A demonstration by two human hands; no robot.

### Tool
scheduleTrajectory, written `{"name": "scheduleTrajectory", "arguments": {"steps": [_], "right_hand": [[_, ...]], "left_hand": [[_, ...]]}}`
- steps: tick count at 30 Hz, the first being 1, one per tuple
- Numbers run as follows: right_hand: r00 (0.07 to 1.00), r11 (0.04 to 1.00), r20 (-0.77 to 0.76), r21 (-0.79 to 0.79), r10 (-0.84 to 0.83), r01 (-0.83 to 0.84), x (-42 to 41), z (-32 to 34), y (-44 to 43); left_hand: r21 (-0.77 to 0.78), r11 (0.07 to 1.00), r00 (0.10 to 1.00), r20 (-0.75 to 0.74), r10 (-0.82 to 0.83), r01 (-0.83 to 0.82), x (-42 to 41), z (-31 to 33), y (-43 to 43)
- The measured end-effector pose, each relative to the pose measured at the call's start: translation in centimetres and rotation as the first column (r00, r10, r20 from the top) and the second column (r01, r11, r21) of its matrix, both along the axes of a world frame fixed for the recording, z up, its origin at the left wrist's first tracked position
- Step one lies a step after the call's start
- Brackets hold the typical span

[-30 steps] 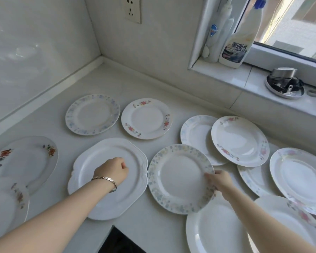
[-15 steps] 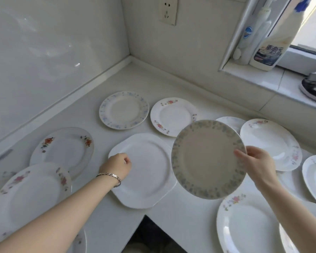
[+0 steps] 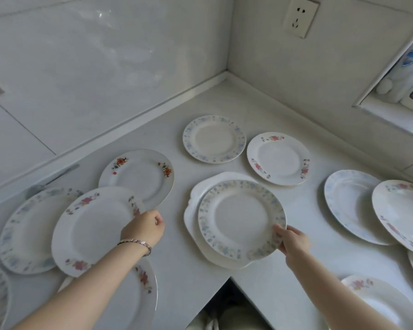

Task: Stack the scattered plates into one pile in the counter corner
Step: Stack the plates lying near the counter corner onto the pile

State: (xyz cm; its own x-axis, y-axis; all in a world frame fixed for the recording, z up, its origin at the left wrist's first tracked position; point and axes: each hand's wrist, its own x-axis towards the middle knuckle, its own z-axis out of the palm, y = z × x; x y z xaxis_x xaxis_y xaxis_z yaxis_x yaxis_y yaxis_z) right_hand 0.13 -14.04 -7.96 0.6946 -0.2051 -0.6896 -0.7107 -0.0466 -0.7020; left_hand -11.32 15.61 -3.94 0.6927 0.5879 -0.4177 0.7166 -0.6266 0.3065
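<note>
A round plate with a blue-flowered rim (image 3: pixel 241 220) lies on top of a larger plain white scalloped plate (image 3: pixel 196 201) in the middle of the counter. My right hand (image 3: pixel 292 242) pinches its near right rim. My left hand (image 3: pixel 144 228) grips the right edge of a white plate with pink flowers (image 3: pixel 93 229) at the left. Several more plates lie scattered: a blue-rimmed one (image 3: pixel 214 139) and a pink-flowered one (image 3: pixel 278 158) toward the corner, and a red-flowered one (image 3: pixel 141 175) at left.
More plates overlap at the right (image 3: pixel 351 206) and far left (image 3: pixel 26 232), and others lie near the counter's front edge (image 3: pixel 138 298). The counter corner (image 3: pixel 227 77) meets tiled walls. A wall socket (image 3: pixel 299 16) is above; bottles stand on the window sill (image 3: pixel 403 75).
My right hand carried the blue-flowered plate left and lowered it onto the scalloped white plate. My left hand left that plate and took hold of the pink-flowered plate at left.
</note>
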Motion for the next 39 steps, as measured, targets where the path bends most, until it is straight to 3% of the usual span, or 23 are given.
{"name": "scheduleTrajectory", "arguments": {"steps": [2, 4, 6, 9, 16, 20, 23, 24, 26, 28, 30, 32, 35, 39], "right_hand": [[0.999, 0.999, 0.01, -0.035, 0.039, -0.039, -0.2, -0.6, 0.4], [0.982, 0.96, 0.021, -0.216, 0.187, -0.179, -0.1, -1.3, 0.5], [0.933, 0.85, -0.016, -0.408, 0.359, -0.334, -0.1, -1.5, 0.6], [0.872, 0.709, -0.078, -0.549, 0.484, -0.443, 0.1, -1.7, 0.2], [0.906, 0.759, -0.044, -0.529, 0.421, -0.378, 0.5, -1.6, 0.4], [0.819, 0.638, -0.143, -0.559, 0.555, -0.53, 1.3, -1.6, -0.2], [0.803, 0.546, -0.16, -0.656, 0.574, -0.521, 3.7, -1.0, -1.6], [0.837, 0.615, -0.119, -0.625, 0.534, -0.481, 5.0, -0.9, -2.0], [0.954, 0.879, -0.058, -0.376, 0.294, -0.294, 8.2, -0.8, -2.5], [0.993, 0.997, -0.119, -0.077, 0.006, -0.015, 11.3, -1.0, -2.4], [0.975, 0.974, -0.185, 0.166, -0.124, 0.155, 14.0, -1.7, -2.1], [0.965, 0.936, -0.193, 0.27, -0.177, 0.226, 16.2, -2.4, -2.0], [0.968, 0.922, -0.162, 0.309, -0.192, 0.235, 17.8, -2.8, -1.6], [0.956, 0.925, -0.109, 0.247, -0.27, 0.29, 17.8, -2.8, -1.7]], "left_hand": [[-0.006, 1.0, 1.0, 0.004, 0.003, -0.003, -0.1, -0.2, 0.1], [-0.008, 1.0, 1.0, -0.002, -0.007, 0.007, -0.1, -0.3, 0.0], [-0.012, 1.0, 1.0, -0.004, -0.023, 0.023, 0.2, -0.3, -0.2], [-0.019, 0.999, 0.999, -0.01, -0.05, 0.049, 0.8, -0.2, -0.4], [-0.025, 0.989, 0.988, -0.026, -0.15, 0.149, 2.9, -0.6, -1.0], [-0.032, 0.978, 0.977, -0.043, -0.207, 0.205, 4.3, -1.0, -2.3], [-0.009, 0.981, 0.979, -0.062, -0.195, 0.195, 5.8, -0.7, -3.4], [-0.002, 0.982, 0.98, -0.067, -0.187, 0.187, 6.3, -0.6, -3.7], [0.019, 0.984, 0.981, -0.077, -0.177, 0.179, 7.4, -0.3, -4.2], [0.05, 0.984, 0.983, -0.084, -0.165, 0.169, 8.6, 0.0, -4.5], [0.071, 0.986, 0.985, -0.087, -0.147, 0.154, 9.5, 0.1, -4.6], [0.076, 0.988, 0.988, -0.087, -0.128, 0.135, 10.1, 0.1, -4.6], [0.073, 0.99, 0.989, -0.098, -0.112, 0.119, 10.6, -0.1, -4.6], [0.055, 0.992, 0.989, -0.102, -0.111, 0.117, 10.4, -0.6, -4.5]]}}
